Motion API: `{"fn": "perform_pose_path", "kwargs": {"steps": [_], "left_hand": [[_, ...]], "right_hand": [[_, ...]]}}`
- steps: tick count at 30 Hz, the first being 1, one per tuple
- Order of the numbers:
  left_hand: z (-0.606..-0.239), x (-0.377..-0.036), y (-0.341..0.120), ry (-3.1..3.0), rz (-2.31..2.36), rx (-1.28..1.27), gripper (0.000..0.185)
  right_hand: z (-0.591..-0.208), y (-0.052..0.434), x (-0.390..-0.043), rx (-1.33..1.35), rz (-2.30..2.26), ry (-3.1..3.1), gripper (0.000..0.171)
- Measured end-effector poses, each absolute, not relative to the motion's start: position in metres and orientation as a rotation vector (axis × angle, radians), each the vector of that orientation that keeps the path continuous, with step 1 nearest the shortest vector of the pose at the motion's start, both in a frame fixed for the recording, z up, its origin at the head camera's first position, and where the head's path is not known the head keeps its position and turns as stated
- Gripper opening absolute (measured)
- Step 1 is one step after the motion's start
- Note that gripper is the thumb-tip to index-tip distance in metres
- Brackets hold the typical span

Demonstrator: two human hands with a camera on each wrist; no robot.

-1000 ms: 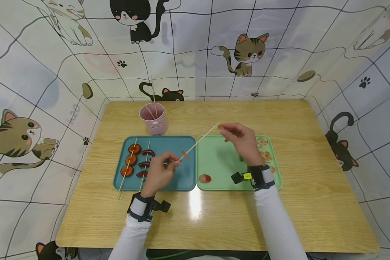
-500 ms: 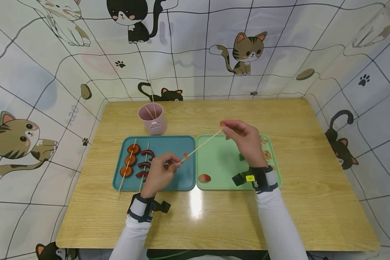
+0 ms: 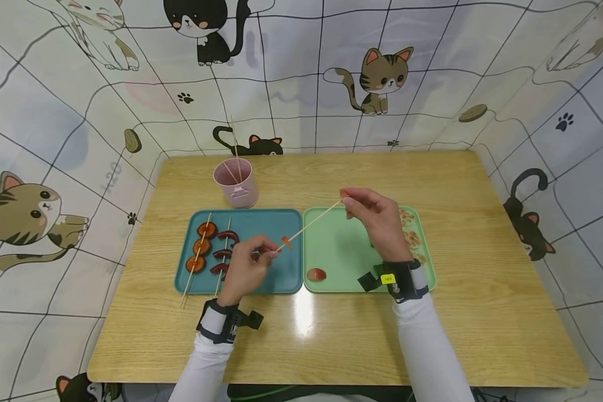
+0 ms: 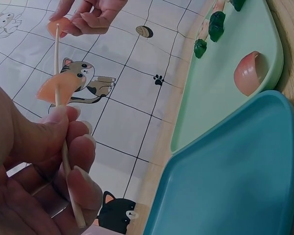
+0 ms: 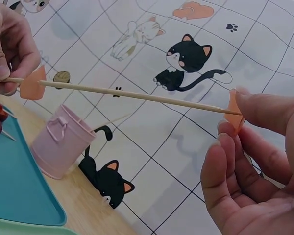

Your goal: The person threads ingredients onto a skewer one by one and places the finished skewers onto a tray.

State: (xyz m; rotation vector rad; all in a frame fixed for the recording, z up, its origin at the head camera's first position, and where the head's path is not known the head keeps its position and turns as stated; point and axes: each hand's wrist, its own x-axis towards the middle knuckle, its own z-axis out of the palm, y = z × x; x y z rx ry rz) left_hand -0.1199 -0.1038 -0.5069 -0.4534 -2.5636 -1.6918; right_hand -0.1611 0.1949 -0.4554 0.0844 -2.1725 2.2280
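From the head view, the left hand (image 3: 246,267) pinched the near end of a skewer (image 3: 311,223) over the blue tray (image 3: 281,273). The skewer's long axis ran up and to the right, away from that hand, across the seam between the trays and over the green tray (image 3: 336,251). One slice (image 3: 286,242) sat on the skewer just past the left fingertips. At the far tip, the right hand (image 3: 377,220) pinched a second slice (image 3: 343,194), so the tip and that slice met at the right hand, well apart from the left.

From the left wrist view, thumb and fingers (image 4: 81,149) were curled round the skewer (image 4: 59,88), which rose almost straight from the grip. The threaded slice (image 4: 59,88) lay just above the thumb, and the second slice (image 4: 59,27) sat at the point under the right hand (image 4: 90,12).

From the right wrist view, the skewer (image 5: 132,94) lay nearly level, pointing at the right hand (image 5: 255,161). Its tip touched the slice (image 5: 233,113) held between thumb and fingers (image 5: 220,166); it seemed to have started through, though the thumb hid the far face. The first slice (image 5: 32,84) sat at the left hand (image 5: 10,49) end, with the pink cup (image 5: 59,147) behind on the surface (image 5: 88,208).
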Motion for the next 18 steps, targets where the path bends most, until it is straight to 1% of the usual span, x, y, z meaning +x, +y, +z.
{"fn": "perform_pose_path", "kwargs": {"steps": [2,9,11,18], "left_hand": [[-0.5062,-0.1199,-0.1033,-2.563,-1.688,-0.461,0.017],[-0.5071,-0.1200,-0.1041,-2.564,-1.679,-0.461,0.007],[-0.5077,-0.1203,-0.1047,-2.561,-1.690,-0.450,0.007],[-0.5072,-0.1199,-0.1065,-2.557,-1.717,-0.406,0.015]], "right_hand": [[-0.4546,0.1946,-0.1610,0.090,2.283,-2.137,0.036],[-0.4548,0.1909,-0.1599,0.071,2.603,-1.904,0.032],[-0.4552,0.1906,-0.1596,0.078,2.643,-1.872,0.031],[-0.4587,0.1891,-0.1596,0.094,2.661,-1.883,0.029]]}}
